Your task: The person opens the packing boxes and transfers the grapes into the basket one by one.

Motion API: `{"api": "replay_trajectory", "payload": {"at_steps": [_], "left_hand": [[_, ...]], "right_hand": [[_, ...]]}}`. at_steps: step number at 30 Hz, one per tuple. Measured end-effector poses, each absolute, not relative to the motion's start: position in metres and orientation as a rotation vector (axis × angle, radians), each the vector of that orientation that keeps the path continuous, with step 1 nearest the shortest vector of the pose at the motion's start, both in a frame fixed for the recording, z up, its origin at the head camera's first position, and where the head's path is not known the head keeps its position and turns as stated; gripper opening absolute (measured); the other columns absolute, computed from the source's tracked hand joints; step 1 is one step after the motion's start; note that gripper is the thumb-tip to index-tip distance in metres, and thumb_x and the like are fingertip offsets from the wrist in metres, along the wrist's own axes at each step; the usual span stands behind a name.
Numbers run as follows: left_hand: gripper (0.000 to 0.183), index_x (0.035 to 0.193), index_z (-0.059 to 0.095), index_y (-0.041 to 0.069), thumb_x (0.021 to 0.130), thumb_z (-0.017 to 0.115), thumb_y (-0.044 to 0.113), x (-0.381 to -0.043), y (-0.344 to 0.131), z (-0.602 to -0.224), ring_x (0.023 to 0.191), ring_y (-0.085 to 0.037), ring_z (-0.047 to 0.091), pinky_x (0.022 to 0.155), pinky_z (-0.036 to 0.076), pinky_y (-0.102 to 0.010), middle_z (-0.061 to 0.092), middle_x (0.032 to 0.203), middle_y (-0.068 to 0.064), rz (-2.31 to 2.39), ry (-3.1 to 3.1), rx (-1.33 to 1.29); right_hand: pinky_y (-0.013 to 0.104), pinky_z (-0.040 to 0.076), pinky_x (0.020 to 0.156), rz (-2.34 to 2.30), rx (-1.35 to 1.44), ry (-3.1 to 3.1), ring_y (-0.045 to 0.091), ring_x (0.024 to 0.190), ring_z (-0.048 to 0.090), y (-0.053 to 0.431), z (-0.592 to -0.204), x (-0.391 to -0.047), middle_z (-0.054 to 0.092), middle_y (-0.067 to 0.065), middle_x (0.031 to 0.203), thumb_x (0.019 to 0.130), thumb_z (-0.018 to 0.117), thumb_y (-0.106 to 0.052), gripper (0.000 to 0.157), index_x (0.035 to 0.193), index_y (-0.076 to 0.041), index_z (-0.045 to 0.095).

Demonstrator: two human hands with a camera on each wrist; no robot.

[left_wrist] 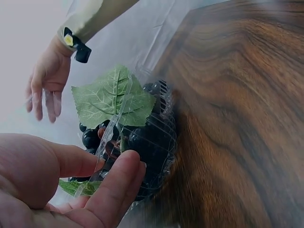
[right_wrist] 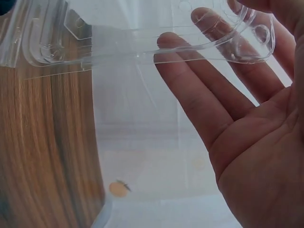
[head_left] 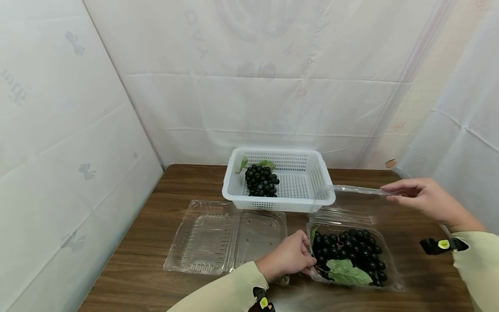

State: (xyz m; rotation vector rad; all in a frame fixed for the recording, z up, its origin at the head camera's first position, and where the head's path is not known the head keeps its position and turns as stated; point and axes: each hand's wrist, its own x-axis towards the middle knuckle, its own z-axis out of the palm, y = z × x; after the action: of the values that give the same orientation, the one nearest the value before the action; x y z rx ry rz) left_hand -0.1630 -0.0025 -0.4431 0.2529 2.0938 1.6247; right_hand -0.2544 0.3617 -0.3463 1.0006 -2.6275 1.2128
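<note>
At the right of the table, a clear plastic clamshell box [head_left: 396, 279] holds a bunch of dark grapes [head_left: 351, 249] with a green leaf [head_left: 348, 273] on its near side. My left hand [head_left: 288, 255] pinches the box's left rim between thumb and fingers; the left wrist view has the leaf [left_wrist: 114, 97] just beyond the fingertips. Raised at the back, the box's transparent lid [head_left: 358, 190] has its right edge gripped by my right hand [head_left: 430, 203]. The right wrist view shows several fingers [right_wrist: 190, 102] spread under the lid, with the thumb at the upper corner.
Behind the boxes stands a white perforated basket [head_left: 278, 207] with another dark grape bunch [head_left: 260, 180] in its left half. A second clear clamshell [head_left: 210, 240] lies unfolded on the wooden table [head_left: 136, 260], left of the filled one. White sheeting [head_left: 249, 99] hangs behind.
</note>
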Motion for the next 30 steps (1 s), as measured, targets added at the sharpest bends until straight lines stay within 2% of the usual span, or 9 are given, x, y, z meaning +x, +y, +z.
{"api": "replay_trajectory", "payload": {"at_steps": [4,11,16,21,26,30], "left_hand": [[0.031,0.105,0.049,0.006,0.09,0.071,-0.008,-0.163,0.006,-0.443,0.065,-0.034,0.074,0.06,0.063,-0.036,0.063,0.082,-0.006,1.617,2.106,0.264],[0.03,0.103,0.05,0.007,0.089,0.073,-0.007,-0.164,0.019,-0.441,0.064,-0.034,0.075,0.057,0.061,-0.032,0.064,0.078,-0.003,1.581,2.142,0.29],[0.028,0.105,0.051,0.009,0.092,0.071,-0.004,-0.168,0.027,-0.44,0.064,-0.029,0.075,0.057,0.058,-0.026,0.063,0.077,-0.001,1.5,2.167,0.317],[0.025,0.107,0.054,0.011,0.094,0.07,-0.001,-0.173,0.034,-0.44,0.058,-0.018,0.07,0.057,0.053,-0.022,0.063,0.073,0.0,1.385,2.241,0.377],[0.02,0.105,0.057,0.012,0.093,0.07,0.002,-0.181,0.038,-0.436,0.056,-0.01,0.065,0.058,0.048,-0.02,0.068,0.064,0.0,1.23,2.363,0.433],[0.019,0.106,0.06,0.012,0.093,0.071,0.005,-0.191,0.039,-0.433,0.053,-0.007,0.062,0.056,0.046,-0.02,0.068,0.06,0.002,1.117,2.467,0.437]], "right_hand": [[0.019,0.06,0.068,1.257,0.871,-2.649,-0.002,0.092,0.073,0.373,-0.35,-0.256,0.078,-0.015,0.106,0.095,0.064,0.01,0.028,0.122,0.005,0.07],[0.025,0.062,0.068,1.329,0.599,-2.678,0.006,0.088,0.076,0.386,-0.357,-0.26,0.08,-0.006,0.099,0.099,0.063,0.001,0.024,0.121,0.009,0.069],[0.025,0.061,0.067,1.383,0.537,-2.687,0.004,0.089,0.076,0.4,-0.362,-0.265,0.08,-0.009,0.101,0.101,0.063,-0.004,0.026,0.124,0.007,0.069],[0.023,0.062,0.07,1.41,0.44,-2.695,0.006,0.088,0.077,0.411,-0.366,-0.268,0.079,-0.011,0.1,0.102,0.063,-0.007,0.028,0.124,0.009,0.067],[0.02,0.061,0.068,1.448,0.36,-2.698,0.002,0.085,0.075,0.422,-0.373,-0.273,0.077,-0.017,0.097,0.103,0.062,-0.014,0.026,0.122,0.002,0.071],[0.022,0.062,0.069,1.54,0.285,-2.686,0.004,0.084,0.076,0.431,-0.38,-0.276,0.077,-0.018,0.096,0.104,0.062,-0.015,0.021,0.116,-0.005,0.075]]}}
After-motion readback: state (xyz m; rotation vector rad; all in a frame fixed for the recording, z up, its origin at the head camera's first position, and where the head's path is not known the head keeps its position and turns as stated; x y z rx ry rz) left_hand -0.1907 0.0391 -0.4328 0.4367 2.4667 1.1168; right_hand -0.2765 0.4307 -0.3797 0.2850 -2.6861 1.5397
